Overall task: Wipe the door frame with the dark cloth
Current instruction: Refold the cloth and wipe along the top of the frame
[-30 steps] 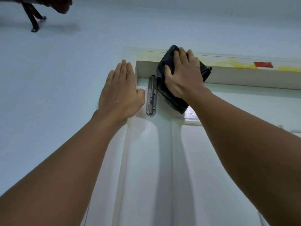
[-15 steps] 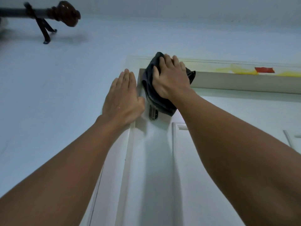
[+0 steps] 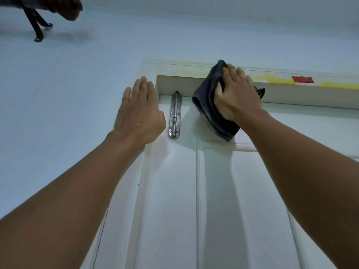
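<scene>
The white door frame runs along the top of a white panelled door. A dark cloth lies folded over the frame's top rail and hangs onto the door's upper edge. My right hand lies on the cloth and presses it to the rail, fingers bent over the rail's lip and thumb tucked into a fold. My left hand rests flat, fingers straight, on the frame's left upright near the top corner. It holds nothing.
A steel slide bolt is fixed upright on the door between my hands. Yellow stains and a red tape patch mark the rail to the right of the cloth. A dark curtain rod end sticks out at the upper left wall.
My right hand has slid the cloth rightward along the top rail, uncovering the slide bolt it hid half a second ago. My left hand has stayed on the upright.
</scene>
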